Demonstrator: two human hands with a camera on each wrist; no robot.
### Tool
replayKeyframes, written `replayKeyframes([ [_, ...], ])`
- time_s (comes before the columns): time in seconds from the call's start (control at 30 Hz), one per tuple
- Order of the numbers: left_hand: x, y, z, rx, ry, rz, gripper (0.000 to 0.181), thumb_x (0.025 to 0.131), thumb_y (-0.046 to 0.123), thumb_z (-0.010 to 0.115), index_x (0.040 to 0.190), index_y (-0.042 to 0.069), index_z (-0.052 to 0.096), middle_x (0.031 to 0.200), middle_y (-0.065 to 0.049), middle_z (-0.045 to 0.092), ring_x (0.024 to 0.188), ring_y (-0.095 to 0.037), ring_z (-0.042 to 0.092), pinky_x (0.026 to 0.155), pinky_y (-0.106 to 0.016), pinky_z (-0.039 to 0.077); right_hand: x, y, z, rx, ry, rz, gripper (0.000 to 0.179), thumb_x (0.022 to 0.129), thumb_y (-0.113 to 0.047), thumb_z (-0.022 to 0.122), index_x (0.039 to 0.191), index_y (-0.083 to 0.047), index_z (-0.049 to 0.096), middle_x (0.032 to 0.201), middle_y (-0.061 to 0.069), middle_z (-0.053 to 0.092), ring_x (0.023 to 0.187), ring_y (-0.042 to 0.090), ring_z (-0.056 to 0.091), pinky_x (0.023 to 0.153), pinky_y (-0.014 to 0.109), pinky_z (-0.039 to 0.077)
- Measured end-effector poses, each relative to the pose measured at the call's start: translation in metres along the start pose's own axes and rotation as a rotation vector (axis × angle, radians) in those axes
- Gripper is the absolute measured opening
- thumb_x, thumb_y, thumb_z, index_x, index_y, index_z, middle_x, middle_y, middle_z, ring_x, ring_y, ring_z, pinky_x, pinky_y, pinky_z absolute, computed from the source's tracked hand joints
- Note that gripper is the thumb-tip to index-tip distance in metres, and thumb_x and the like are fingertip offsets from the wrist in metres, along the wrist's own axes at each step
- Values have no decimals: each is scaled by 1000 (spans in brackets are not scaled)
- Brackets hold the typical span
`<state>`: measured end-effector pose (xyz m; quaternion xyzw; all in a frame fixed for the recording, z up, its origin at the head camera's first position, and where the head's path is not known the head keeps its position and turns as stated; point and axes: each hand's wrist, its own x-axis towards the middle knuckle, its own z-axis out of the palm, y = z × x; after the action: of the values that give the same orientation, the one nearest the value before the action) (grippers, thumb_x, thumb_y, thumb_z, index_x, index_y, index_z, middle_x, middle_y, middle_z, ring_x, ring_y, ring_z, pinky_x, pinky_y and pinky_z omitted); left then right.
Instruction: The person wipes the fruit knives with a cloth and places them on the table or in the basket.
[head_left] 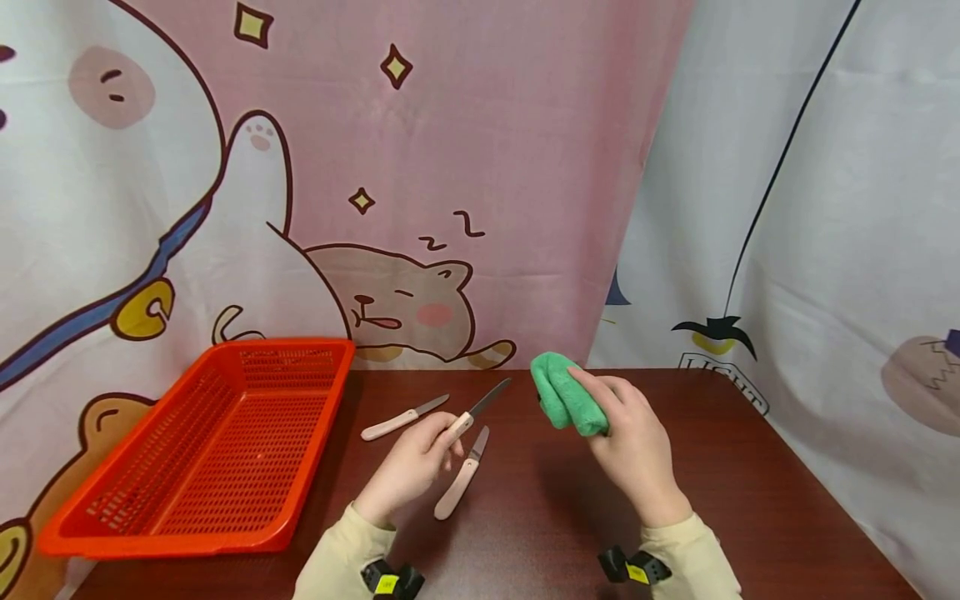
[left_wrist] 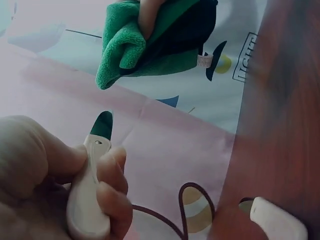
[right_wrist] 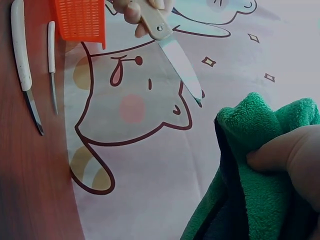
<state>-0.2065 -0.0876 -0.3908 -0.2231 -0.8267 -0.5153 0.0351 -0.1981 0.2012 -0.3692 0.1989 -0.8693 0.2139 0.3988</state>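
Observation:
My left hand point(head_left: 420, 457) grips a small knife point(head_left: 463, 423) by its cream handle, the blade angled up and to the right above the table. In the left wrist view the thumb and fingers wrap that handle point(left_wrist: 91, 200). My right hand point(head_left: 636, 440) holds a folded green cloth point(head_left: 562, 392), a short way right of the blade tip; its dark edge and thumb grip show in the right wrist view. Two more cream-handled knives lie on the table: one knife point(head_left: 390, 425) left of my left hand, another knife point(head_left: 459, 490) just right of it.
A red-orange plastic basket point(head_left: 300, 467) with slotted walls stands at the left of the dark brown table point(head_left: 525, 533). Behind the table hangs a curtain point(head_left: 510, 167) printed with cartoon animals. Each wrist wears a black camera strap.

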Motion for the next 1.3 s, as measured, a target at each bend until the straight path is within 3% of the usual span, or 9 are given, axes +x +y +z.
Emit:
replayKeyframes([
  [0.23, -1, 4, -2, 350, 130, 169, 9, 94, -1, 62, 99, 8, 62, 76, 4, 55, 67, -11, 54, 65, -30, 48, 1, -3, -3, 3, 5, 2, 79, 66, 14, 76, 135, -22, 61, 113, 11, 61, 102, 31, 58, 67, 48, 53],
  [0.4, -3, 8, -2, 577, 216, 257, 19, 88, -4, 69, 104, 3, 62, 86, -4, 59, 77, -20, 59, 71, -37, 53, 3, -6, -8, 11, 27, -4, 82, 64, 16, 75, 135, -21, 61, 114, 12, 61, 103, 32, 58, 70, 49, 52],
  [0.67, -4, 8, -2, 819, 338, 379, 29, 84, 0, 74, 110, 0, 62, 87, -11, 60, 73, -27, 61, 63, -39, 54, 5, -13, -13, 34, 57, -36, 83, 63, 19, 75, 135, -21, 62, 114, 11, 61, 104, 30, 59, 72, 48, 52],
  [0.9, -1, 7, -1, 926, 435, 513, 31, 80, -3, 75, 107, -1, 60, 89, -14, 61, 71, -29, 59, 59, -40, 51, 6, -23, -15, 58, 79, -70, 87, 60, 20, 76, 135, -22, 62, 114, 8, 62, 104, 27, 59, 70, 47, 52],
  [1.03, -1, 7, 0, 939, 459, 532, 29, 80, -4, 72, 106, -1, 60, 90, -14, 61, 70, -29, 58, 56, -36, 46, 5, -29, -15, 78, 93, -103, 88, 58, 21, 77, 134, -21, 63, 114, 8, 62, 104, 27, 60, 70, 46, 52],
  [1.3, -1, 8, 7, 926, 521, 560, 30, 79, -7, 72, 107, -1, 61, 93, -13, 62, 71, -27, 57, 57, -35, 45, 2, -45, -5, 116, 44, -170, 84, 59, 16, 78, 133, -21, 63, 113, 7, 62, 104, 28, 60, 72, 45, 54],
])
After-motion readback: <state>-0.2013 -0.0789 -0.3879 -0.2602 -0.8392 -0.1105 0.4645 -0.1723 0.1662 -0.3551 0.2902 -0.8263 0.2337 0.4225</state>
